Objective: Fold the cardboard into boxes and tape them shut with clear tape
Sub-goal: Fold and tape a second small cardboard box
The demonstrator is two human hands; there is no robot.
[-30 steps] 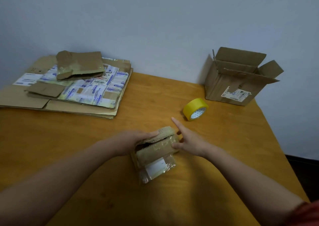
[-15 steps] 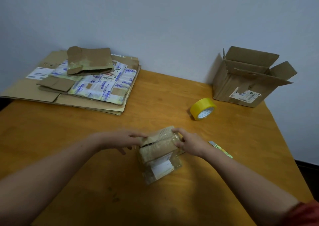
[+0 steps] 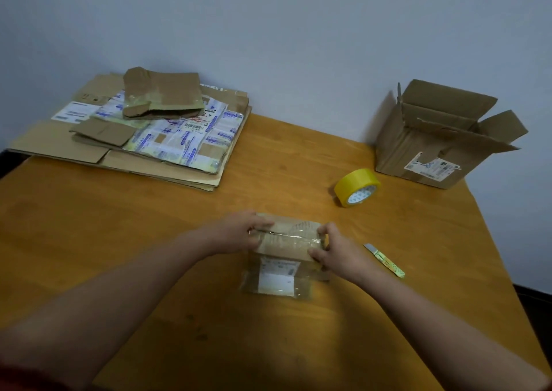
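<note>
Left hand (image 3: 239,235) and right hand (image 3: 334,250) grasp the small brown tape-covered cardboard box (image 3: 285,250) at its ends; releasing either could let the flaps spring open before taping.

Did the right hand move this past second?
Yes. The right hand no longer stretches a forefinger toward the tape roll; it has drawn back toward the person and grips the small box at its right end.

A plain pale blue-grey wall (image 3: 298,32) rises behind 1 orange-brown wooden table (image 3: 89,241) set against it, under soft even light, with dark floor (image 3: 537,304) showing past the table's right edge.
</note>
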